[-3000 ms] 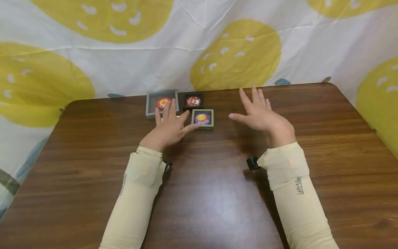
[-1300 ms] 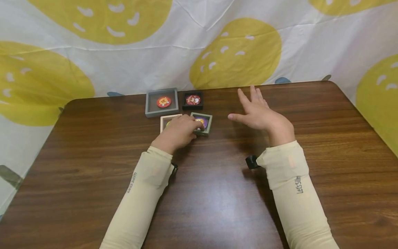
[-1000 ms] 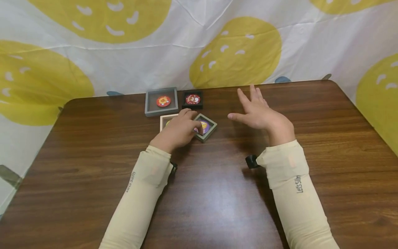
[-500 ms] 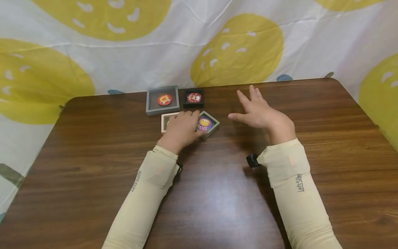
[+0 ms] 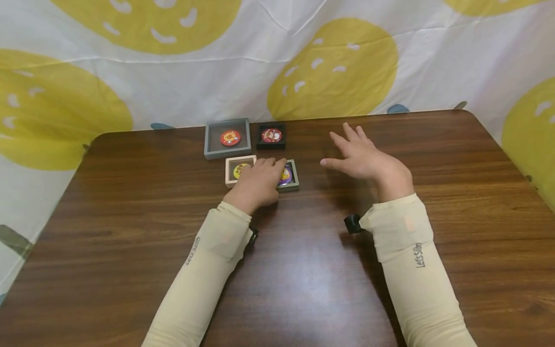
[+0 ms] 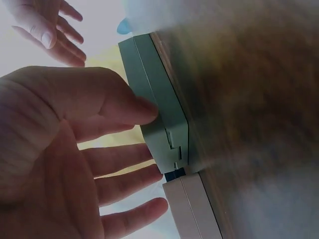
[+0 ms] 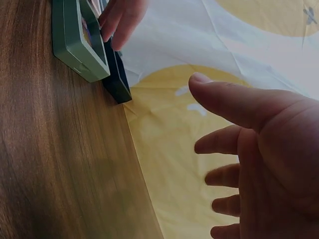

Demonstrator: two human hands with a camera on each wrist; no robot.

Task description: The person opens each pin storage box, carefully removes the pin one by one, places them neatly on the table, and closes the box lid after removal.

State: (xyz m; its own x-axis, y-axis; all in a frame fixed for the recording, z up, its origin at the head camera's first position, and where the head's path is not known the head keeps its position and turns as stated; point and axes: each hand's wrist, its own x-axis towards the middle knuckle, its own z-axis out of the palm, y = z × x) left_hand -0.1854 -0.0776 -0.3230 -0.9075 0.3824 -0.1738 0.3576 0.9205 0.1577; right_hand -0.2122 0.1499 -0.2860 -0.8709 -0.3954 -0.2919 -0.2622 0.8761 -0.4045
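My left hand [image 5: 257,185] holds the small green display case [image 5: 294,179] from its left part, index fingertip at the far rim and thumb at the near side. In the left wrist view the thumb [image 6: 134,110] lies against the green case's front face, beside a small notch. A purple and yellow disc [image 5: 285,175] shows inside, partly covered by the hand. Left of it, partly under the hand, lies a pale beige case [image 5: 228,177] with a yellow disc [image 5: 240,170]. My right hand [image 5: 360,161] is spread in the air to the right, holding nothing.
Behind the front pair, a larger grey case [image 5: 209,144] with a red and orange disc [image 5: 230,138] and a black case [image 5: 271,146] with a red disc [image 5: 272,135] stand near the table's back edge. A lemon-patterned curtain [image 5: 173,91] hangs behind the brown wooden table [image 5: 312,250].
My left hand has come right and nearer, from over the beige case onto the green one. The green case turned to a diamond angle, and is now almost square beside the beige case. The right hand barely moved.
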